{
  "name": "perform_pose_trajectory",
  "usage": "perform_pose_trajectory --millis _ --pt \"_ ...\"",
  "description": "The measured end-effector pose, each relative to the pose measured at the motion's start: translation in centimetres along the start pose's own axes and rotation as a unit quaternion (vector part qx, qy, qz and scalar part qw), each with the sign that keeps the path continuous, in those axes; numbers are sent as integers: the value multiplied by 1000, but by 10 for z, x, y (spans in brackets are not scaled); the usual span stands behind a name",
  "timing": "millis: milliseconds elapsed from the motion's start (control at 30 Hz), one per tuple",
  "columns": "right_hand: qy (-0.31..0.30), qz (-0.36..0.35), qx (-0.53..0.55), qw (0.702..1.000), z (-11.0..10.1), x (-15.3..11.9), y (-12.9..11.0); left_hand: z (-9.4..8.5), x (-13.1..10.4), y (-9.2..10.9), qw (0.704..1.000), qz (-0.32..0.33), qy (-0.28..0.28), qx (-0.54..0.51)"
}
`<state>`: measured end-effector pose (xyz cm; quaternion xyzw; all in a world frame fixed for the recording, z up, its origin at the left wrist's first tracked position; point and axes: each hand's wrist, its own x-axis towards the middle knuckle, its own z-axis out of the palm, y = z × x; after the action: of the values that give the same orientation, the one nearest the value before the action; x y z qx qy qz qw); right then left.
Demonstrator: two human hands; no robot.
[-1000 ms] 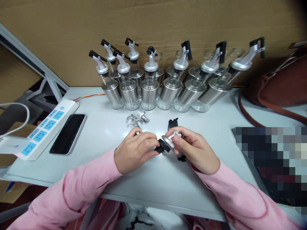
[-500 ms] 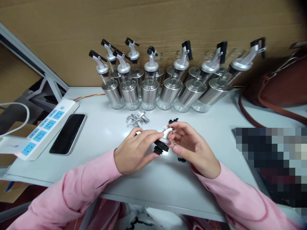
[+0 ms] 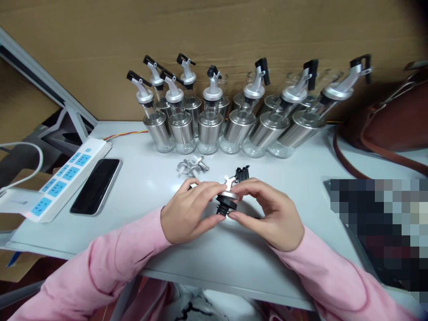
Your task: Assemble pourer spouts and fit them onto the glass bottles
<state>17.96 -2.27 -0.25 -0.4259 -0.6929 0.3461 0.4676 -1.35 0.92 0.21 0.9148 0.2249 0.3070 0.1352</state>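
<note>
Between my two hands is a bottle pourer (image 3: 227, 203) with a silver spout on top and a black ribbed stopper below, tilted above the table. My left hand (image 3: 189, 211) pinches it from the left, fingertips on the silver collar and thumb by the stopper. On the other side, my right hand (image 3: 276, 216) grips it with bent fingers and the thumb near the stopper's lower end. Several small black parts (image 3: 243, 174) lie just behind my right hand, partly covered by it. A small pile of silver spout pieces (image 3: 193, 166) lies behind my left hand.
Several glass bottles with steel sleeves (image 3: 209, 127) stand along the back, those in front topped with pourers. At left are a black phone (image 3: 96, 186) and a white power strip (image 3: 63, 183). A brown bag (image 3: 391, 120) with its strap sits at right.
My right hand has lowered and closed in on the pourer, its thumb now by the stopper. The pourer has turned more upright, and more of the black parts behind shows.
</note>
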Motion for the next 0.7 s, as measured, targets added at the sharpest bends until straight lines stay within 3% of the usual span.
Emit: perform_pose_trajectory --millis 700 --pt "7 -37 -39 999 4 -1 2 2 -1 1 999 -2 -40 -13"
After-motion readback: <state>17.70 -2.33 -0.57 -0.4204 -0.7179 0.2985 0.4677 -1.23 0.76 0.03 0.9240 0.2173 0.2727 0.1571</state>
